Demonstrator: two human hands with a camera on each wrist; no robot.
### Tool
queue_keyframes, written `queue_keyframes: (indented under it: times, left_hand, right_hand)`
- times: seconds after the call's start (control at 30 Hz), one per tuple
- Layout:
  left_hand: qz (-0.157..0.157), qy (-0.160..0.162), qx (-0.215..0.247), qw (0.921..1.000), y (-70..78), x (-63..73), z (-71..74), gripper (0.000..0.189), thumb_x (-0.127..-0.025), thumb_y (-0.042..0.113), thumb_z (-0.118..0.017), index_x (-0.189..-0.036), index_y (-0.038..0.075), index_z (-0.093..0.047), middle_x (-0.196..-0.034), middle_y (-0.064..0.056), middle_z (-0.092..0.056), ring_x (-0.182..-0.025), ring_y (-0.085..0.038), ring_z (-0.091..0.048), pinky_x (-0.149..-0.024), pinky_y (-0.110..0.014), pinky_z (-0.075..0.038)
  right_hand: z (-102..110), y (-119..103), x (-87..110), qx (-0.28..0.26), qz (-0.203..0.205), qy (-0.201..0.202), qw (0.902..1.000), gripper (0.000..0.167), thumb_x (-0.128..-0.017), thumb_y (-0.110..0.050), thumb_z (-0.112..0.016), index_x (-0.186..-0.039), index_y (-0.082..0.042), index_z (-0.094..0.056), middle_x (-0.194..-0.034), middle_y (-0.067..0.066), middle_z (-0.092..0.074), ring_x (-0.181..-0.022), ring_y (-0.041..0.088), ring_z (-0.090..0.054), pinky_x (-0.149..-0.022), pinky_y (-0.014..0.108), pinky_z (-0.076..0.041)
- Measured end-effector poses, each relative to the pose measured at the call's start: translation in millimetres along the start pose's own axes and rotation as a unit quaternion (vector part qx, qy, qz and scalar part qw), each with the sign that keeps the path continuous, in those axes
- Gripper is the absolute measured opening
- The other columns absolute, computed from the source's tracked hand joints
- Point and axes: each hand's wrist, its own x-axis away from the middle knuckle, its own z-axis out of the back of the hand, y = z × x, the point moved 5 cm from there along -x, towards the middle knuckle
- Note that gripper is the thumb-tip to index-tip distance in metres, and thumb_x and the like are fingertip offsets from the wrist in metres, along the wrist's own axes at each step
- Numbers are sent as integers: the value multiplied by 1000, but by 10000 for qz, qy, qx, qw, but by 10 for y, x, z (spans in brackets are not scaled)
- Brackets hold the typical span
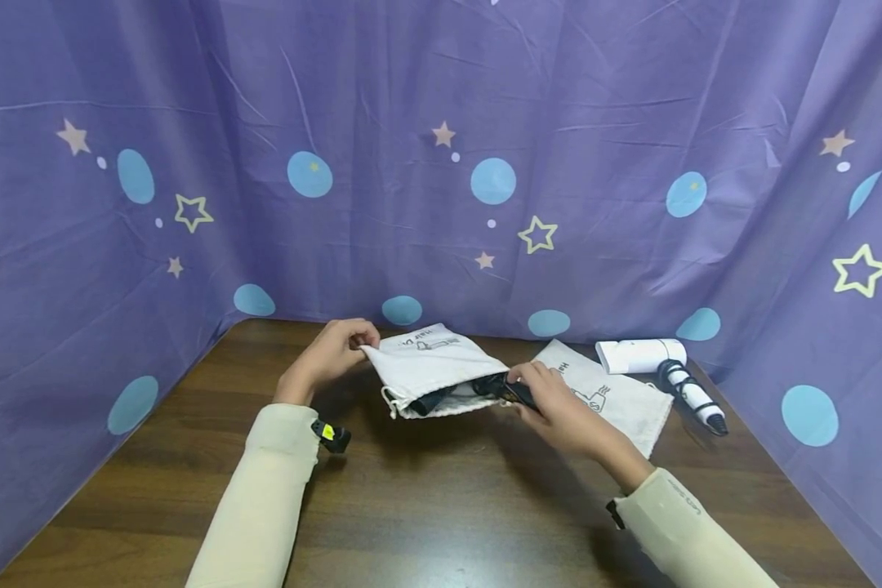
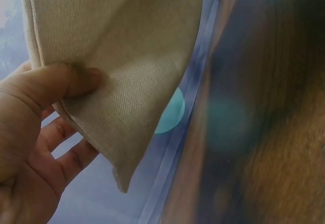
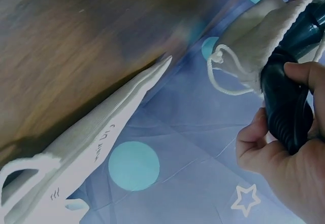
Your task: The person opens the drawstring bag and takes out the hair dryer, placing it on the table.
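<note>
A white cloth drawstring bag (image 1: 441, 363), printed with lettering and a small drawing, is held above the table with its mouth toward me. My left hand (image 1: 338, 351) pinches its closed far-left corner; in the left wrist view the thumb (image 2: 76, 82) lies over the cloth, fingers behind. The right hand (image 1: 554, 404) grips the dark ribbed handle of a black hair dryer (image 3: 287, 99) at the bag's mouth. Part of the dryer is inside the bag and hidden. A white drawstring loop (image 3: 228, 74) hangs from the opening.
A second printed white bag (image 1: 617, 408) lies flat on the wooden table (image 1: 426, 506) at the right. Beyond it rests a white hair dryer (image 1: 639, 357) with black cord wound round its handle. A purple patterned curtain (image 1: 412, 98) closes off the back and sides.
</note>
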Motion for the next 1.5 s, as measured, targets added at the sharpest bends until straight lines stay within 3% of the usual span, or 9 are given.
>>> queue_keyframes:
  times: [0.2, 0.43, 0.57, 0.77, 0.97, 1.1, 1.23, 1.37, 1.5]
  left_hand:
    - [-11, 21, -296, 9996, -48, 35, 47, 29, -78, -14, -64, -82, 14, -68, -79, 2, -63, -75, -17, -58, -68, -31, -48]
    - [654, -1293, -646, 9873, 37, 42, -9, 38, -76, -21, -56, -89, 11, -70, -88, -4, -65, -87, -26, -60, -79, -38, -49]
    - [794, -1670, -810, 9794, 233, 0, 2, 47, -76, -22, -46, -102, 9, -70, -99, -11, -65, -95, -29, -58, -84, -41, -47]
    - [-64, -1849, -1023, 9774, 627, -215, -179, 21, -92, -2, -57, -108, 6, -69, -107, -10, -68, -103, -28, -61, -93, -45, -49]
    - [-808, -1904, -1198, 9710, 853, -498, -459, 26, -98, 0, -57, -121, 8, -65, -121, -6, -63, -117, -27, -59, -101, -42, -47]
    - [-834, -2341, -1263, 9604, 864, -592, -604, 37, -97, -4, -52, -126, 15, -64, -127, -3, -63, -121, -25, -58, -100, -40, -48]
    - [-782, -2706, -1314, 9505, 797, -613, -677, 31, -95, -7, -51, -111, 16, -66, -101, -3, -64, -92, -16, -59, -83, -34, -49]
    - [-806, -2702, -1332, 9501, 715, -613, -696, 21, -98, -4, -54, -96, 16, -60, -80, -5, -50, -73, -13, -44, -71, -32, -40]
    - [-778, -2561, -1316, 9545, 682, -612, -674, 19, -98, -1, -56, -95, 16, -62, -78, -1, -51, -71, -11, -45, -70, -30, -41]
  right_hand:
    - [12, -1, 54, 47, 223, -52, 9997, 38, -95, -8, -69, -128, -5, -51, -119, 9, -56, -109, 25, -52, -94, 47, -47]
    - [7, -37, 81, 254, 556, 57, 9981, 40, -91, -5, -72, -126, -5, -52, -116, 8, -55, -104, 23, -52, -89, 44, -48]
    - [29, -56, 85, 394, 743, 168, 9963, 42, -89, -4, -74, -125, -6, -52, -116, 7, -55, -104, 23, -51, -86, 43, -48]
    - [50, -134, 78, 681, 1036, 172, 9921, 42, -89, -7, -76, -125, -7, -54, -114, 6, -55, -100, 23, -51, -84, 40, -46]
    - [30, -185, 78, 1055, 1288, 205, 9858, 40, -88, -11, -77, -123, -10, -56, -113, 6, -55, -95, 21, -49, -82, 38, -42]
    - [3, -198, 82, 1208, 1352, 162, 9833, 41, -88, -13, -78, -123, -12, -57, -114, 5, -55, -94, 20, -46, -81, 36, -41]
    - [-11, -203, 100, 1211, 1366, 135, 9831, 43, -87, -11, -78, -124, -13, -57, -115, 4, -55, -94, 20, -45, -80, 36, -41]
    - [-20, -191, 124, 1187, 1399, 150, 9829, 44, -86, -9, -78, -125, -13, -56, -116, 5, -55, -94, 20, -44, -80, 36, -40]
    - [-31, -183, 140, 1244, 1495, 225, 9806, 45, -85, -9, -78, -124, -12, -56, -116, 5, -55, -94, 20, -44, -80, 35, -40]
